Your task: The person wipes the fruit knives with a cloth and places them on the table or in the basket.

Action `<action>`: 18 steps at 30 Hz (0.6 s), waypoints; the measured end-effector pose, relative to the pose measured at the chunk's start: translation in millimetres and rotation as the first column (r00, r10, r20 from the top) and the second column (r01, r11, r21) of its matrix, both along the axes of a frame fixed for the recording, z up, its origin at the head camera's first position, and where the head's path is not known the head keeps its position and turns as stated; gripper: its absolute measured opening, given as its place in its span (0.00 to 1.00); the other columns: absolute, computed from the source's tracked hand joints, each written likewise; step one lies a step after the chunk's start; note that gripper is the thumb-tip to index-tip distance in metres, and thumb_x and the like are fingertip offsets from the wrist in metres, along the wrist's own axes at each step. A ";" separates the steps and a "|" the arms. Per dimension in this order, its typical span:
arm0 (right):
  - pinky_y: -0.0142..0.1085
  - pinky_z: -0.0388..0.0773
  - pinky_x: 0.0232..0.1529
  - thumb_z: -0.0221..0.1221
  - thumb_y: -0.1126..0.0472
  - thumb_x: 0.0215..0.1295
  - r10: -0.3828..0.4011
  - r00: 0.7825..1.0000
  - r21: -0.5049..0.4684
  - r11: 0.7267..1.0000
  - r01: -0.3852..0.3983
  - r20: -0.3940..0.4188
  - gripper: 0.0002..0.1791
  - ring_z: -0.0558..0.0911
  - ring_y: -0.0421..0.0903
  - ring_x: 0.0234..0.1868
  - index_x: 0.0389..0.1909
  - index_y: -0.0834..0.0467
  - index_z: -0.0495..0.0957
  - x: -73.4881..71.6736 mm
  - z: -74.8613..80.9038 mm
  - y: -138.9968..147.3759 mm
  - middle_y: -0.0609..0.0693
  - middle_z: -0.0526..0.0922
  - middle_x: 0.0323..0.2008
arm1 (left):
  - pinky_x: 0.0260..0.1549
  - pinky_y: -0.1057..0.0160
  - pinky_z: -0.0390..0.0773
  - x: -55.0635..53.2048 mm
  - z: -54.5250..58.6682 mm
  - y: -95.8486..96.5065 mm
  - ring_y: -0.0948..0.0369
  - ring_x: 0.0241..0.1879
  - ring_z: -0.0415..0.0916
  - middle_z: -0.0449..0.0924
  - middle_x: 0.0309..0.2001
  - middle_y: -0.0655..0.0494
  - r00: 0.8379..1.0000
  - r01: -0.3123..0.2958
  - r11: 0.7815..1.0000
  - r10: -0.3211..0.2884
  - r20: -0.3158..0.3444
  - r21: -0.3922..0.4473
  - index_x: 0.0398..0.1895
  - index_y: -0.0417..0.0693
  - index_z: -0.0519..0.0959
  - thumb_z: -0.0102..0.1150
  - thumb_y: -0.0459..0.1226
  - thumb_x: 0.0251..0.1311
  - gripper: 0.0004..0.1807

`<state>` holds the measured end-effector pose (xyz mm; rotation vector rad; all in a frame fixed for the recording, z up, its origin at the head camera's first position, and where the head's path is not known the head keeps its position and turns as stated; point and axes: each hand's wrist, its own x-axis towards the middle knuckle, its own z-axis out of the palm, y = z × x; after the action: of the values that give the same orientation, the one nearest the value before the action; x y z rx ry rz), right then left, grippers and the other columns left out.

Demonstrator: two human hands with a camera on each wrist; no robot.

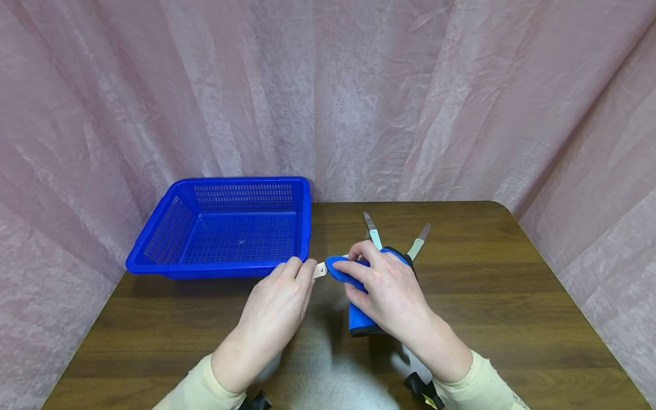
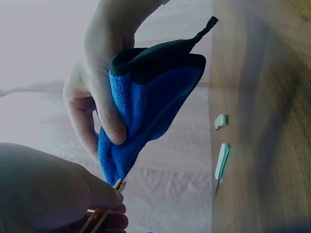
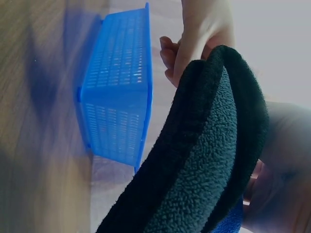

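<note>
My left hand (image 1: 277, 302) grips a knife by its pale handle (image 1: 320, 270), which looks slotted and brownish in the left wrist view. Folded over the far end of that knife is a blue cloth (image 2: 150, 104) with black edging, so most of the blade is hidden. My right hand (image 1: 389, 290) pinches the cloth between thumb and fingers, close to the left fingertips. In the right wrist view the dark-edged cloth covers much of the right hand. Behind the right hand lie two knives with mint-green handles, one on the left (image 1: 373, 230) and one on the right (image 1: 419, 240).
A blue plastic basket (image 1: 217, 269) with slotted walls stands at the back left, just beyond the left hand. Everything rests on a brown wooden table (image 1: 512, 296). Pinkish curtains (image 1: 359, 102) hang behind the table and along its sides.
</note>
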<state>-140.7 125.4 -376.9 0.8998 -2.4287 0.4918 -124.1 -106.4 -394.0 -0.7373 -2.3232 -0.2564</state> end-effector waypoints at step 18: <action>0.45 0.82 0.36 0.79 0.62 0.59 -0.054 0.999 -0.010 0.998 0.054 0.004 0.21 0.83 0.51 0.34 0.54 0.47 0.92 -2.4 0.4 4.4 0.48 0.82 0.51 | 0.17 0.60 0.73 0.3 -1.0 -1.5 0.53 0.24 0.71 0.72 0.30 0.51 0.999 -0.015 1.000 0.016 0.030 -0.016 0.49 0.36 0.81 0.73 0.30 0.68 0.12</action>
<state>-143.0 129.7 -376.5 0.8272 -2.4446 0.4863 -123.8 -107.9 -394.9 -0.7275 -2.3613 -0.2439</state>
